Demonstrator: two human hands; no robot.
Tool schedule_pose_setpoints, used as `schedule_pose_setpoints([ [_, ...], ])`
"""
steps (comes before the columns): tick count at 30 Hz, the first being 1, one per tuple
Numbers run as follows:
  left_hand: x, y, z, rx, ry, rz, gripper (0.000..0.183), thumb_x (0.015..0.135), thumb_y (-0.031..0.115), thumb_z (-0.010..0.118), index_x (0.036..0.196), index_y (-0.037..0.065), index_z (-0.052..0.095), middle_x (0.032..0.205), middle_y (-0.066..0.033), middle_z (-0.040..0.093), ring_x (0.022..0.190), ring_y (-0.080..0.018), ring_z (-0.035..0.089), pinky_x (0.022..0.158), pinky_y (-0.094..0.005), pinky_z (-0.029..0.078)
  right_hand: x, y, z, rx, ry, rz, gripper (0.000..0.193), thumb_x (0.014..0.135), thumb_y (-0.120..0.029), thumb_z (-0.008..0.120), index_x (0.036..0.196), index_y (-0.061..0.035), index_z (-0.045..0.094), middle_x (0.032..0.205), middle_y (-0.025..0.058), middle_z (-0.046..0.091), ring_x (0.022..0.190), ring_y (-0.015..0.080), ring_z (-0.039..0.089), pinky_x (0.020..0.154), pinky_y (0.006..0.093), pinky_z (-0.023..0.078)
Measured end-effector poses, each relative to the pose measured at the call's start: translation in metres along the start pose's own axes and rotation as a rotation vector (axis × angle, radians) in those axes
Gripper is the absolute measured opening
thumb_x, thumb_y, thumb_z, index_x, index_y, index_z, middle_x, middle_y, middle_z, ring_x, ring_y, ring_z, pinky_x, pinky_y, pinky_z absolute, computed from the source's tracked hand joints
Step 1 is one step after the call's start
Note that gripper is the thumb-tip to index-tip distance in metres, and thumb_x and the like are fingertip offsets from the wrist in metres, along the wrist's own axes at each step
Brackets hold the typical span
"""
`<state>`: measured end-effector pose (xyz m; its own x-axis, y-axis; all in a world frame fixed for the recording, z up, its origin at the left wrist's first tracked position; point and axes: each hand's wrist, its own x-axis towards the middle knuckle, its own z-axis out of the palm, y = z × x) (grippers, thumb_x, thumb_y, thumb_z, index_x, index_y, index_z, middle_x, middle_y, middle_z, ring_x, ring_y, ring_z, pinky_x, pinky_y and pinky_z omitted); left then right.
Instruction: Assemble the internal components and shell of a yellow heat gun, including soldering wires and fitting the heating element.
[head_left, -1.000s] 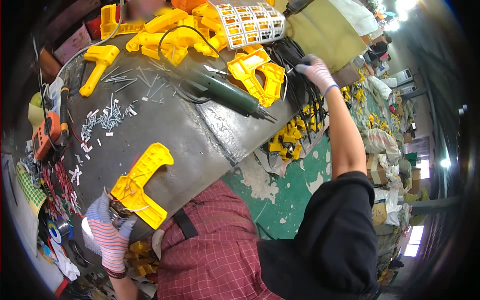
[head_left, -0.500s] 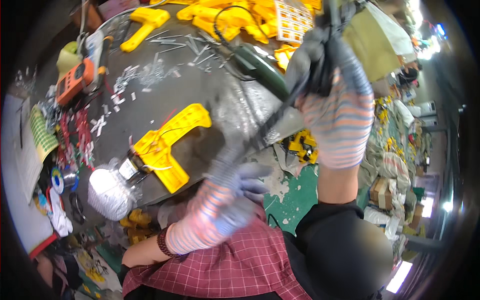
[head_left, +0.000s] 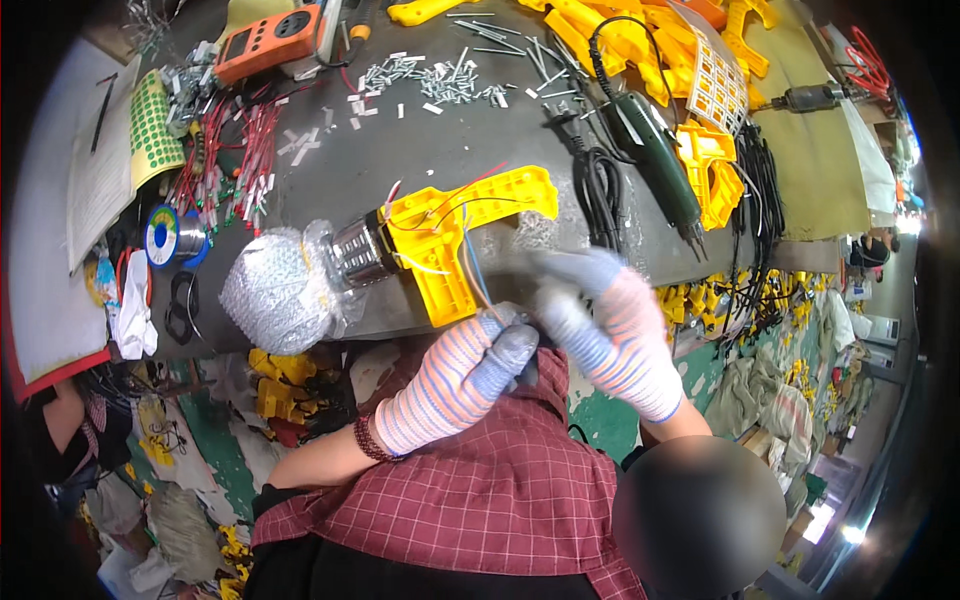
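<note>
My left hand (head_left: pixel 462 378), in a striped grey-fingered glove, is closed in a pinch at the table's front edge. Blue and brown wires (head_left: pixel 475 265) run up from its fingertips across a yellow power-tool housing half (head_left: pixel 440 285). The rest of what it pinches is hidden by the fingers. My right hand (head_left: pixel 618 335), gloved alike, is just to the right, its fingers smeared by motion. The housing lies open side up, with thin red, black and white wires in it. A metal motor part (head_left: pixel 358 253) joins it to a bubble-wrapped end (head_left: pixel 280 290). Beyond lies a coiled black power cord (head_left: pixel 597 195).
A green electric screwdriver (head_left: pixel 655 165) lies at the right, beside yellow housings (head_left: pixel 708 170) and hanging black cords (head_left: pixel 762 180). Screws (head_left: pixel 535 60) and small metal parts (head_left: pixel 435 82) are scattered behind. Left are an orange meter (head_left: pixel 268 45), red wires (head_left: pixel 240 150) and a solder spool (head_left: pixel 172 237).
The right hand has come down and left from the hanging black cords to beside the left hand. A black cord now lies behind the housing. The left hand has closed; the view has shifted.
</note>
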<state>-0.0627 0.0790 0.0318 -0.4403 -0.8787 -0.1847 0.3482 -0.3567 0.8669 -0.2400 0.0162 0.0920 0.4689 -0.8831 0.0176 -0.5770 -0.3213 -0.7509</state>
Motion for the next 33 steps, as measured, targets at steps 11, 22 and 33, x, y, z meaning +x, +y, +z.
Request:
schedule_pose_setpoints([
  [11, -0.031, 0.052, -0.062, 0.481, 0.166, -0.101, 0.027, 0.096, 0.027, 0.056, 0.105, 0.002, 0.064, 0.082, -0.0087, 0.064, 0.074, -0.0223, 0.065, 0.065, -0.0323, 0.049, 0.022, -0.017, 0.039, 0.908, -0.3, 0.322, 0.023, 0.099, -0.02, 0.056, 0.099, 0.0016, 0.064, 0.078, 0.0046, 0.064, 0.073, 0.0103, 0.06, 0.071, 0.0269, 0.049],
  [22, -0.005, 0.036, -0.046, -0.284, 0.337, 0.087, 0.019, 0.092, 0.02, 0.066, 0.103, 0.004, 0.065, 0.085, -0.003, 0.065, 0.07, -0.0125, 0.057, 0.065, -0.0233, 0.046, 0.012, -0.018, 0.043, 1.072, -0.188, 0.486, 0.014, 0.1, -0.014, 0.053, 0.103, -0.0016, 0.057, 0.08, 0.0073, 0.061, 0.07, 0.0161, 0.064, 0.065, 0.0296, 0.053],
  [33, 0.0, 0.02, -0.028, -0.014, 0.818, 0.36, 0.015, 0.085, 0.013, 0.073, 0.088, 0.006, 0.06, 0.084, -0.0067, 0.057, 0.078, -0.022, 0.055, 0.07, -0.0323, 0.045, 0.033, -0.013, 0.06, 0.742, -0.104, 0.29, 0.011, 0.091, -0.012, 0.068, 0.094, -0.0057, 0.06, 0.079, -0.0019, 0.061, 0.07, 0.0045, 0.052, 0.064, 0.0205, 0.043],
])
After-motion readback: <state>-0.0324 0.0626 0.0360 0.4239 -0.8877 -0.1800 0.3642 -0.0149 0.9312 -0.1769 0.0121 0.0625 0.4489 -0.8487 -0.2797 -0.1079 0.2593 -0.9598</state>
